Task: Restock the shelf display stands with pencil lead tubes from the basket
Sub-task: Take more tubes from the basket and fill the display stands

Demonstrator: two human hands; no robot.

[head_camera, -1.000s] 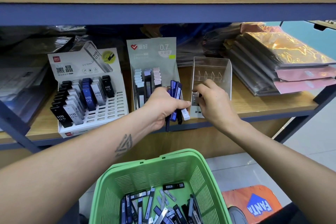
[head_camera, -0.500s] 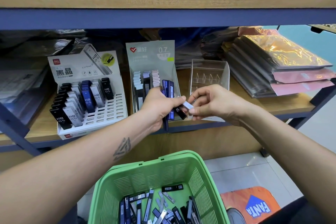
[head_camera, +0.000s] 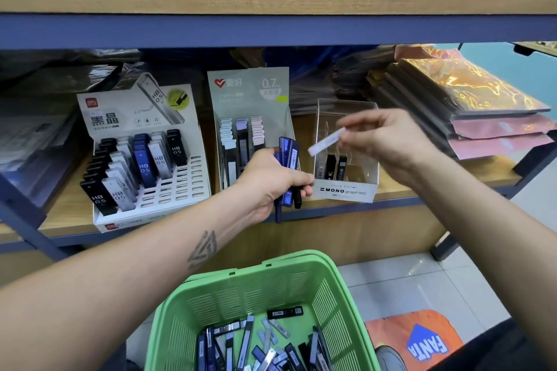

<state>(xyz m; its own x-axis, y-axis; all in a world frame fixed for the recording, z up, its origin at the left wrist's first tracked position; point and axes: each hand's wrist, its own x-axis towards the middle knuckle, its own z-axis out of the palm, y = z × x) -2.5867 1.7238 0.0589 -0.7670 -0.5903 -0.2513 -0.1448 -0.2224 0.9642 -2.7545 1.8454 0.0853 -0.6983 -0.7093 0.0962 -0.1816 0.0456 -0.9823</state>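
The step in hand looked like sorting: one tube had been picked from the bunch and was on its way to a stand.

On the far left of the shelf point(head_camera: 391, 187) stood a white stand point(head_camera: 144, 166) with rows of black, white and blue tubes; they were too many and too packed to count for sure. Next to it was a grey stand point(head_camera: 250, 117) with three rows of tubes.

The left hand point(head_camera: 271, 181) was curled tight round a bunch of tubes point(head_camera: 287, 172), mostly dark blue with one black. I could see about three or four, but could not tell the true number.

To the right sat a clear box point(head_camera: 346, 172) with three dark tubes standing in it. Above it the right hand point(head_camera: 388, 141) pinched one white tube point(head_camera: 327, 141) between thumb and fingertips, tilted.

The next move, I think, would be to tip that tube upright and slide it down into a free slot that fits.

Near the person was one green basket point(head_camera: 241, 289), with many loose tubes point(head_camera: 259, 349) left in it, too many to count.
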